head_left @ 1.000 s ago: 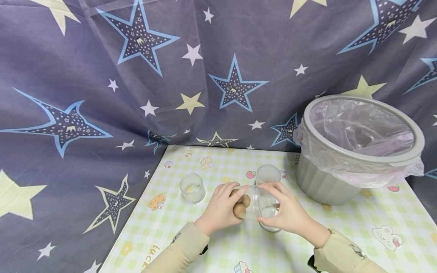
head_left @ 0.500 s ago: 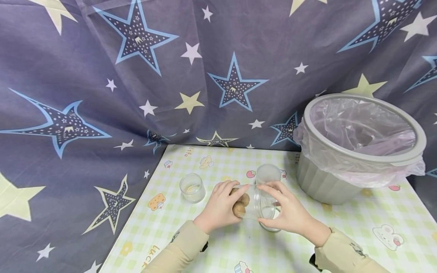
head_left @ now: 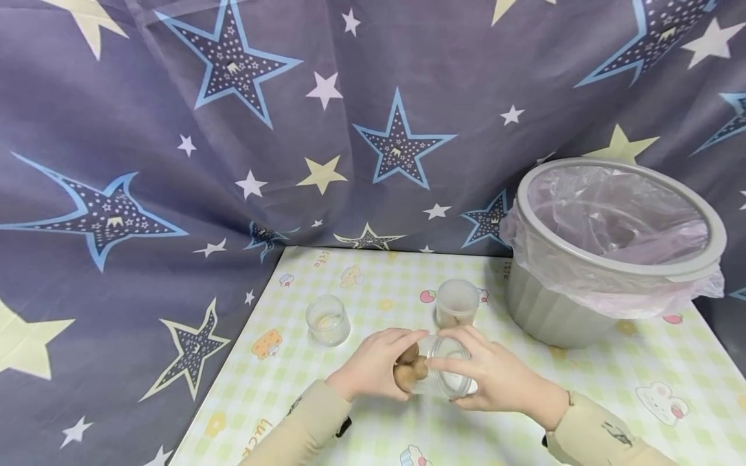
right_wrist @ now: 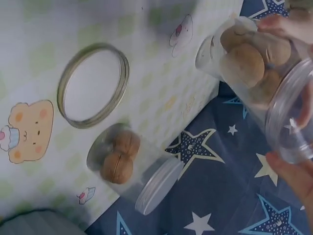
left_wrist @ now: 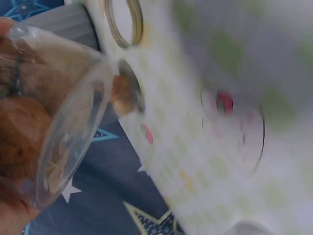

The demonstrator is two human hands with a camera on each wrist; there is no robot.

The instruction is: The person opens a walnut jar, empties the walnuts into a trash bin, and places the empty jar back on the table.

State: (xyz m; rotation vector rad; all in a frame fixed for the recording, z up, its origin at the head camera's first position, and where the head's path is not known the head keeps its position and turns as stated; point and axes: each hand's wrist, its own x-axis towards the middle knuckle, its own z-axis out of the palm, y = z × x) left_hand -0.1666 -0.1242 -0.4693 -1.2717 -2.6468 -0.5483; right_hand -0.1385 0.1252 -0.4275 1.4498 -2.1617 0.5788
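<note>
A clear jar (head_left: pixel 428 382) with several walnuts (head_left: pixel 410 370) inside lies on its side between my two hands, off the table. The left hand (head_left: pixel 370 366) grips its base end, where the walnuts are gathered. My right hand (head_left: pixel 504 378) holds the other end around the clear ridged rim, thumb below and fingers above. Whether that rim carries a clear lid, I cannot tell. Behind the hands stands a second jar (head_left: pixel 457 304) with a frosted lid; the right wrist view shows walnuts (right_wrist: pixel 120 159) in it.
A small clear cup (head_left: pixel 328 321) stands at the left on the checked tablecloth (head_left: pixel 350 285). At the right back is a grey bin (head_left: pixel 559 310) with a plastic liner. A metal-edged ring (right_wrist: pixel 93 85) lies on the cloth. A starry curtain (head_left: pixel 280 129) hangs behind.
Both hands have moved down towards me with the jar, uncovering more of the second jar. My right fingers have shifted along the rim, and one now reaches across the jar's side.
</note>
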